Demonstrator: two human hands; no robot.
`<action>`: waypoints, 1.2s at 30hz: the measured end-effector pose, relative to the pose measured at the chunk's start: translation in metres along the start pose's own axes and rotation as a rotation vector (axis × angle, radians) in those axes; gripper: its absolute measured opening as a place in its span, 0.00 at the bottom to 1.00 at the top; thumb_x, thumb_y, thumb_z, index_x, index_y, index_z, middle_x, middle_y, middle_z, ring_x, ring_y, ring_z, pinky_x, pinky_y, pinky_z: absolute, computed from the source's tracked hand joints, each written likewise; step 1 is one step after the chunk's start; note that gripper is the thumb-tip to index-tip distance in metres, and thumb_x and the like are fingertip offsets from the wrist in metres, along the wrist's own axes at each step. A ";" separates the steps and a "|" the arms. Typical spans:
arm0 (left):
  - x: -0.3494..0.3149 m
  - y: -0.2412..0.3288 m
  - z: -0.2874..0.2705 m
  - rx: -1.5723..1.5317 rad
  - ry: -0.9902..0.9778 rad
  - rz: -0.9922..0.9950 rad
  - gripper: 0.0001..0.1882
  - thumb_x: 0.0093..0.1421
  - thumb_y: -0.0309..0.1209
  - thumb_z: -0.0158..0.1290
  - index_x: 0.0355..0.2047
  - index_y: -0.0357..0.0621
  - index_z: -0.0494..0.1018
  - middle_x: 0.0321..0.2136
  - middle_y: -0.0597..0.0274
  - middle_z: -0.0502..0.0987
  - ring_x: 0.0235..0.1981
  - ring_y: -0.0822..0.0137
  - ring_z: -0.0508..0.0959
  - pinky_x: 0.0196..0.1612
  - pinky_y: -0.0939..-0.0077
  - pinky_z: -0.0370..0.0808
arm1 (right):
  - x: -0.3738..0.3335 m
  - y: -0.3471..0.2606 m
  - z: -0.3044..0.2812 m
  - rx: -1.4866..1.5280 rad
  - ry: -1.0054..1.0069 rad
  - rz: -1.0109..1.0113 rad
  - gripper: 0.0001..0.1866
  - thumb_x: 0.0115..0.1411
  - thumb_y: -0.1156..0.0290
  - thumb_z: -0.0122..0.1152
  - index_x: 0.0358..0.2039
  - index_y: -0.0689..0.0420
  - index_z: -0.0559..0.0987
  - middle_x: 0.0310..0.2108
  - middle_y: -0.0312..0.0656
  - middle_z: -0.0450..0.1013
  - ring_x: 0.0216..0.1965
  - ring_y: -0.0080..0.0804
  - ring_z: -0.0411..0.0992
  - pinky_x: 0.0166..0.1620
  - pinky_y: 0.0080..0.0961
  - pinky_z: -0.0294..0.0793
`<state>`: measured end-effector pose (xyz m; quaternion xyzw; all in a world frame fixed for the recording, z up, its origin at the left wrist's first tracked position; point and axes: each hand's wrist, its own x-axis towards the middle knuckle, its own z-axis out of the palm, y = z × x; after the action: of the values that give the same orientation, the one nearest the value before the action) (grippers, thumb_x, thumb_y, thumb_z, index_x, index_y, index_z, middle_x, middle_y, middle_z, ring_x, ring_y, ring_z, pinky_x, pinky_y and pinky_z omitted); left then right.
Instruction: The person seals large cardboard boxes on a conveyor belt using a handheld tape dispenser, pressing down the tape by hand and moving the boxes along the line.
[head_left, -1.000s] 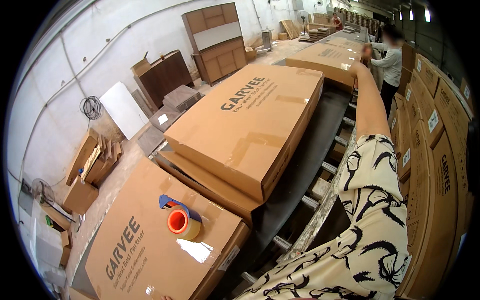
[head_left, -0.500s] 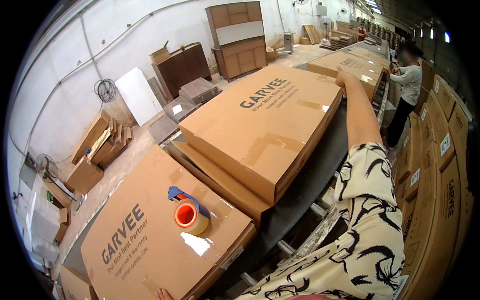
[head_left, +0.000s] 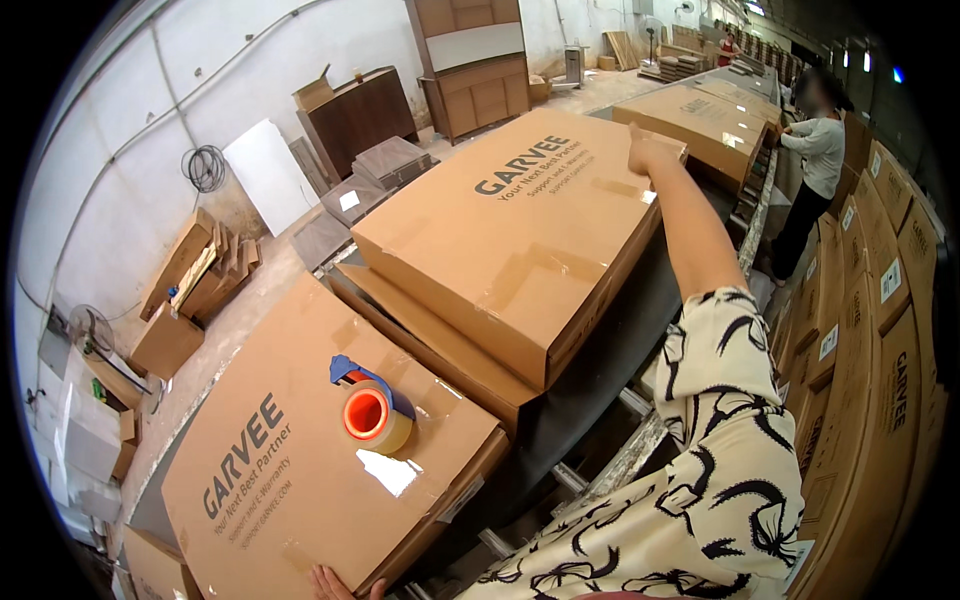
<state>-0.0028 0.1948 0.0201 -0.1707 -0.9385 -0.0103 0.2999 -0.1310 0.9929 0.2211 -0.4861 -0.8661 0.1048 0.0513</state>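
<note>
My right arm reaches far forward, and my right hand (head_left: 647, 155) rests on top of a big cardboard box (head_left: 440, 235) near its far right edge. Its fingers are small in the view but look apart, with nothing held. At the lower edge, my left hand (head_left: 335, 583) lies open with its fingers on the near edge of a second cardboard box (head_left: 330, 500). An orange-cored tape dispenser (head_left: 375, 415) with a blue frame sits on this nearer box. Between the two boxes, a raised cardboard flap (head_left: 430, 340) stands out.
Both boxes rest on a dark conveyor belt (head_left: 570, 430) with metal rollers along its right side. More flat boxes (head_left: 690, 125) lie farther down the line. A person (head_left: 820, 150) stands at the right, beside a row of stacked cartons (head_left: 850, 330). A fan (head_left: 90, 325) is at the left.
My right hand has shifted left from the far right corner onto the box top. My left hand shows more at the near edge. The view has shifted slightly.
</note>
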 end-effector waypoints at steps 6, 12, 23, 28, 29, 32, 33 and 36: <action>0.002 -0.001 0.000 -0.017 0.085 0.009 0.46 0.49 0.63 0.55 0.57 0.39 0.65 0.52 0.47 0.71 0.54 0.47 0.70 0.56 0.51 0.65 | 0.000 -0.002 -0.066 -0.048 0.071 0.072 0.46 0.55 0.80 0.44 0.69 0.43 0.34 0.61 0.50 0.62 0.58 0.46 0.65 0.57 0.50 0.64; -0.007 0.002 0.012 -0.010 0.036 -0.019 0.46 0.50 0.63 0.54 0.56 0.35 0.64 0.56 0.45 0.67 0.58 0.44 0.66 0.58 0.51 0.62 | -0.028 -0.001 -0.046 -0.045 0.076 -0.021 0.42 0.55 0.81 0.43 0.68 0.46 0.41 0.57 0.52 0.66 0.47 0.45 0.74 0.47 0.45 0.74; -0.005 -0.008 0.020 0.097 0.130 0.041 0.46 0.47 0.69 0.50 0.50 0.37 0.70 0.49 0.48 0.73 0.51 0.47 0.73 0.52 0.54 0.69 | -0.164 -0.040 0.109 -0.070 -0.307 -0.847 0.16 0.54 0.69 0.52 0.41 0.58 0.80 0.41 0.52 0.76 0.45 0.46 0.74 0.49 0.35 0.71; -0.003 -0.011 0.018 0.037 0.185 0.028 0.44 0.46 0.67 0.52 0.48 0.38 0.72 0.48 0.50 0.75 0.52 0.51 0.73 0.53 0.58 0.68 | -0.207 -0.067 0.106 0.226 -0.330 -0.892 0.15 0.60 0.65 0.51 0.39 0.62 0.80 0.29 0.49 0.77 0.30 0.37 0.76 0.38 0.31 0.73; -0.005 -0.010 0.017 0.029 0.188 0.015 0.44 0.45 0.66 0.53 0.48 0.38 0.72 0.48 0.51 0.75 0.52 0.51 0.73 0.53 0.58 0.68 | -0.230 -0.079 0.109 0.316 -0.433 -0.841 0.16 0.61 0.63 0.52 0.38 0.62 0.80 0.27 0.47 0.77 0.27 0.34 0.76 0.36 0.30 0.73; -0.003 -0.008 0.009 0.028 0.203 0.003 0.43 0.44 0.65 0.55 0.47 0.39 0.73 0.48 0.52 0.75 0.52 0.53 0.73 0.53 0.60 0.69 | -0.298 -0.123 0.119 0.414 -0.447 -1.018 0.21 0.62 0.53 0.54 0.34 0.62 0.79 0.20 0.40 0.74 0.23 0.28 0.73 0.30 0.26 0.71; -0.004 -0.010 0.009 0.018 0.206 -0.002 0.43 0.44 0.65 0.56 0.47 0.39 0.73 0.48 0.52 0.75 0.52 0.53 0.73 0.53 0.60 0.69 | -0.307 -0.143 0.128 0.401 -0.400 -1.084 0.23 0.61 0.51 0.54 0.32 0.63 0.79 0.19 0.41 0.73 0.22 0.28 0.73 0.28 0.27 0.71; -0.003 -0.011 0.009 -0.010 0.211 -0.003 0.42 0.43 0.64 0.56 0.47 0.40 0.73 0.48 0.53 0.75 0.51 0.54 0.74 0.53 0.61 0.69 | -0.324 -0.204 0.143 0.320 -0.411 -1.050 0.29 0.55 0.44 0.59 0.25 0.64 0.76 0.17 0.42 0.71 0.19 0.29 0.71 0.22 0.27 0.69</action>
<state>-0.0097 0.1844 0.0120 -0.1686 -0.9019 -0.0332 0.3963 -0.1589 0.5948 0.1337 0.0523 -0.9565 0.2870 0.0001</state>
